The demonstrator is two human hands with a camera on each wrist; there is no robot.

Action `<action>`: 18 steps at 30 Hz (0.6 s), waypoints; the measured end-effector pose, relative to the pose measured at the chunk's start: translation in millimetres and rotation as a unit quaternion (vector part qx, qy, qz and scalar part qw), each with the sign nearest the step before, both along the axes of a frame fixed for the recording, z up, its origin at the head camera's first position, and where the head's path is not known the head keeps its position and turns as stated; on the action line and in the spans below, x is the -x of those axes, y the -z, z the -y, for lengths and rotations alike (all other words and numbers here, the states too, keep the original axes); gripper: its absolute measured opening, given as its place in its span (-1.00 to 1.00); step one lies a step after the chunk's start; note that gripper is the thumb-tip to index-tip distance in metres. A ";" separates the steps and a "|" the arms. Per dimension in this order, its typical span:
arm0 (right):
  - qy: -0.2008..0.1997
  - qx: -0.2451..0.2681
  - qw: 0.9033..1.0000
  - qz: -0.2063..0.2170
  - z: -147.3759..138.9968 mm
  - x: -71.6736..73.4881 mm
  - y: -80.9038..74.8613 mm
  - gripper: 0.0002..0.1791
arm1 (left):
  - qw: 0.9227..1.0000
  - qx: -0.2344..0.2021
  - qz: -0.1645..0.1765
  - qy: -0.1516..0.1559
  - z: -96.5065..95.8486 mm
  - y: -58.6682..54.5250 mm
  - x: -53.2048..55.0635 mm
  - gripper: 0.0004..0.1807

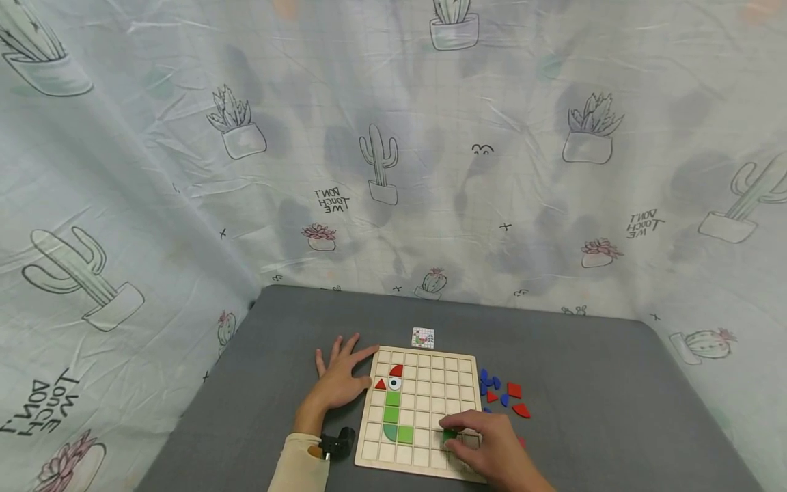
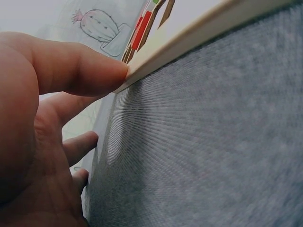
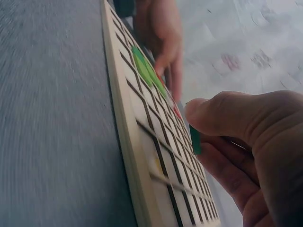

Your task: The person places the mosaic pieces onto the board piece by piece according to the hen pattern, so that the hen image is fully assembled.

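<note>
the grid board (image 1: pixel 438 374) is touched at its left edge by the thumb and forefinger of the left hand (image 1: pixel 341 380), whose fingers are spread, presumably so that it is steadied. above the board's near right part, a green piece (image 1: pixel 450 434) is pinched between thumb and fingers by the right hand (image 1: pixel 492 441), as seems apt for so small a thing. beyond the board's far edge a picture card (image 1: pixel 423 337) is laid, probably for easy viewing; right of the board, a red square (image 1: pixel 514 390) is placed within reach.
</note>
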State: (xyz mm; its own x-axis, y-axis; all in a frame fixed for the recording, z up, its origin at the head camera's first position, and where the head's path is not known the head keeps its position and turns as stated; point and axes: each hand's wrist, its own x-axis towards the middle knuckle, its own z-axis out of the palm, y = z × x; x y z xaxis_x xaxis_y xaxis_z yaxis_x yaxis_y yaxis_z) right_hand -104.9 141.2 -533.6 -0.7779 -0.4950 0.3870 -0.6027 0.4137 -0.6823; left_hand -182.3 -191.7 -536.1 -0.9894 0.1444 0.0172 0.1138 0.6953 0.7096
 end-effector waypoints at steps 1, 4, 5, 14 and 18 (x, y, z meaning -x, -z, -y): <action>-0.004 -0.004 1.000 0.009 4.6 0.7 -0.7 -0.70 | 1.000 0.001 0.000 -0.001 0.0 0.1 0.2 -0.28; -0.020 -0.013 0.999 0.029 15.9 3.3 -0.8 -0.71 | 1.000 0.003 0.000 -0.001 0.2 0.6 0.7 -0.28; -0.027 -0.016 0.999 0.035 18.9 4.2 -0.7 -0.71 | 1.000 0.003 -0.001 -0.002 0.1 0.8 0.9 -0.28; -0.047 -0.045 0.998 0.018 37.6 8.2 6.1 -0.67 | 1.000 0.006 -0.003 -0.001 0.0 2.0 1.5 -0.29; -0.041 -0.054 0.997 0.025 42.0 7.8 7.2 -0.67 | 1.000 0.005 -0.003 -0.002 -0.2 1.9 1.5 -0.28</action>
State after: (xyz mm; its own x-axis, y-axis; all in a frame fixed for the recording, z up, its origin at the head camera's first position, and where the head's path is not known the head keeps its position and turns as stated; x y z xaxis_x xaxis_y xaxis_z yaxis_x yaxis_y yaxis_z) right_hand -112.7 99.2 -540.7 -0.7500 -0.5944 0.2901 -0.6042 0.4372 -0.6661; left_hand -183.8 -191.4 -538.1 -0.9898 0.1406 0.0227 0.1159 0.7025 0.7022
